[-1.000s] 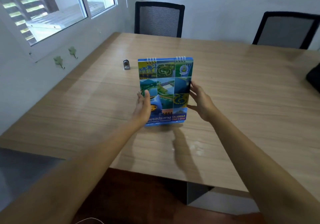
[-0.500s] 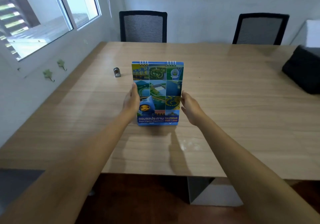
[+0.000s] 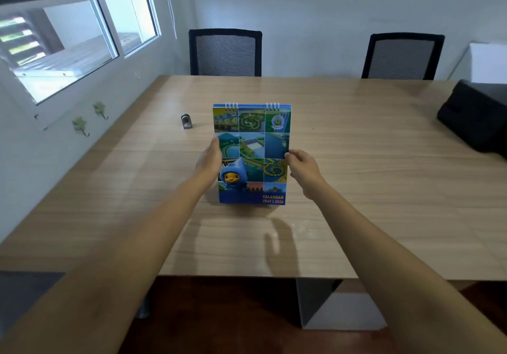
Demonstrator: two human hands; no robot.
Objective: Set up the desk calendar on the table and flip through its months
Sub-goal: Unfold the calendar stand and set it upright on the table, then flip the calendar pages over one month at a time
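Observation:
The desk calendar (image 3: 252, 145) stands upright on the wooden table (image 3: 356, 189), its blue and green picture cover facing me and its wire binding on top. My left hand (image 3: 210, 159) lies against its left edge, fingers behind the cover. My right hand (image 3: 303, 168) pinches the right edge of the cover between thumb and fingers. The calendar's bottom edge rests on the tabletop.
A small grey metal object (image 3: 186, 122) sits on the table left of the calendar. A black bag (image 3: 477, 117) lies at the right edge. Two black mesh chairs (image 3: 226, 52) (image 3: 402, 56) stand at the far side. A window is on the left wall.
The calendar has come down and now stands square on the table. My right hand has shifted from a flat hold on the side to a pinch on the cover's right edge.

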